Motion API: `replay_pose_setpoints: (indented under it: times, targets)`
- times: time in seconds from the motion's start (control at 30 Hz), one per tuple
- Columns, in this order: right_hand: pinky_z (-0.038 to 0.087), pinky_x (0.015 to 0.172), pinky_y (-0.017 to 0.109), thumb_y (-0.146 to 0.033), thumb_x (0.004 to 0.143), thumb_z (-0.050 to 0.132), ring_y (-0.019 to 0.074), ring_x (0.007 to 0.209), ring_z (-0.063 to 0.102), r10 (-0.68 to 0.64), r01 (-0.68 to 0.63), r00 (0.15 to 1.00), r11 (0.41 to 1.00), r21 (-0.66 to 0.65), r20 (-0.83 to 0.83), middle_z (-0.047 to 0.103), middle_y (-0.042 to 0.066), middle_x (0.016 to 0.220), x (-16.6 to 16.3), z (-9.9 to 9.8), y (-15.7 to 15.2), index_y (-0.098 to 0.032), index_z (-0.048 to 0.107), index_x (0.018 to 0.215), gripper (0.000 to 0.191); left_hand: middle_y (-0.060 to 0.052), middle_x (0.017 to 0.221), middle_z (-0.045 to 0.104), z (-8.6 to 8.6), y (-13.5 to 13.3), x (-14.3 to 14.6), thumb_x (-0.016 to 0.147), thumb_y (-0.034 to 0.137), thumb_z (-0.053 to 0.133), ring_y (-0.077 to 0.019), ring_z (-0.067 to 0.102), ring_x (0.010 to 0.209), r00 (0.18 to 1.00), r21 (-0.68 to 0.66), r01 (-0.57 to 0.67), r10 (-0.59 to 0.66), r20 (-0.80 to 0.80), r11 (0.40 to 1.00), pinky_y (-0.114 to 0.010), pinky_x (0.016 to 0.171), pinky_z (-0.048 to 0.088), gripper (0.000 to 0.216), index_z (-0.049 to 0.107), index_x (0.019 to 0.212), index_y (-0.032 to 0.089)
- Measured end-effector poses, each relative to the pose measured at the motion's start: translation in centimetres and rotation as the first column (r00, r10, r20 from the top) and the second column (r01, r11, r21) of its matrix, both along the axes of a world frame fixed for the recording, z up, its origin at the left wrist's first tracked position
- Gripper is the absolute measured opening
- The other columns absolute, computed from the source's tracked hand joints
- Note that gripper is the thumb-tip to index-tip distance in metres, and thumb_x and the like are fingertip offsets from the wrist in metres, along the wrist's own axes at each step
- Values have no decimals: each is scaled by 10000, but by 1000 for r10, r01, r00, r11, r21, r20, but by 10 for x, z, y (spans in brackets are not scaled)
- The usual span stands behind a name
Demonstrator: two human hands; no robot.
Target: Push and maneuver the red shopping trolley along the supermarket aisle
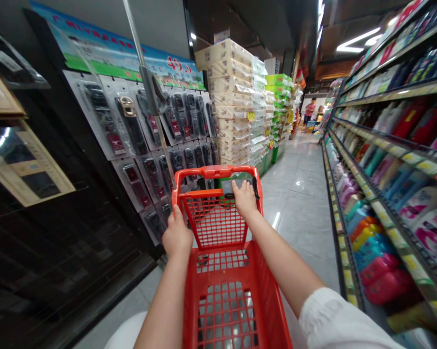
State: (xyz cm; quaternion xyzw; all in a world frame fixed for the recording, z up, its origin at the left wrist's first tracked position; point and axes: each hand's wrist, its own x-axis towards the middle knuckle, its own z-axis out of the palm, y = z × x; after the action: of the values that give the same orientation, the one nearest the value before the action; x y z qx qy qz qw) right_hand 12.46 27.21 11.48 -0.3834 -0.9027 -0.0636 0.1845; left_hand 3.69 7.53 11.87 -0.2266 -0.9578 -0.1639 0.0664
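— Left hand?
— Closed on the left post of the cart frame, thumb pointing up, forearm bare.
— And the right hand?
— Farther out, wrapped over the black grip just under the red handle, knuckles up. White sleeve at the near right.
— Place of the cart?
— Centre and near, on the grey floor, pointing down the aisle. Red mesh all round, held on both sides.
— To the left?
— Just beside the cart, a wall panel of hanging belt packs under a blue-green banner. Farther on, stacked cartons, then green packs.
— To the right?
— Shelves of bottles and pouches in red, blue and pink, with yellow price tags along the edges.
— Anyone else?
— Far down the aisle, a person in red, small and blurred, well apart from both hands.
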Motion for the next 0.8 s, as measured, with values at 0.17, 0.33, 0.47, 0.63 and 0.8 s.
replay_pose_setpoints:
  times: [0.17, 0.33, 0.47, 0.63, 0.8]
  targets:
    - [466, 986, 415, -42, 887, 359, 295, 1295, 540, -23, 16, 998, 994, -112, -62, 426, 259, 1490, 12, -1, -16, -201, 314, 1531, 664, -175, 1475, 466, 0, 1, 2, 917, 181, 328, -288, 693, 959, 1000, -9, -11, 11, -11, 1000, -398, 735, 556, 657, 212, 1564, 157]
    - [425, 1076, 311, -6, 796, 313, 177, 1325, 509, 87, -148, 931, 977, -150, -355, 530, 95, 1452, 40, 26, 4, -181, 389, 1500, 729, -170, 1478, 465, -6, 1, -1, 932, 183, 299, -287, 697, 956, 999, -13, -20, 20, -26, 1000, -392, 736, 553, 638, 213, 1563, 153]
    - [314, 1164, 407, -48, 845, 332, 240, 1492, 227, 26, 14, 872, 997, 77, -489, 266, 47, 1618, 51, 60, 44, -223, 327, 1529, 706, -172, 1479, 462, -7, 1, -3, 935, 189, 310, -283, 698, 951, 999, -11, -18, 18, -32, 1000, -399, 738, 556, 642, 201, 1567, 171]
    - [360, 1123, 459, -76, 832, 463, 362, 1446, 306, 43, -52, 996, 992, -113, -79, 231, 65, 1630, 44, 47, 68, -246, 498, 1435, 628, -159, 1480, 465, -4, 3, 0, 937, 181, 300, -279, 702, 944, 999, -20, -27, 26, -23, 999, -394, 740, 560, 637, 208, 1566, 180]
    - [462, 1023, 446, -144, 890, 454, 401, 1433, 318, 9, -7, 1000, 992, -128, 18, 130, 78, 1653, 54, 13, 40, -254, 492, 1433, 555, -148, 1463, 490, -7, 3, -1, 939, 186, 322, -257, 705, 936, 999, -20, -36, 36, -22, 999, -360, 733, 557, 641, 202, 1568, 204]
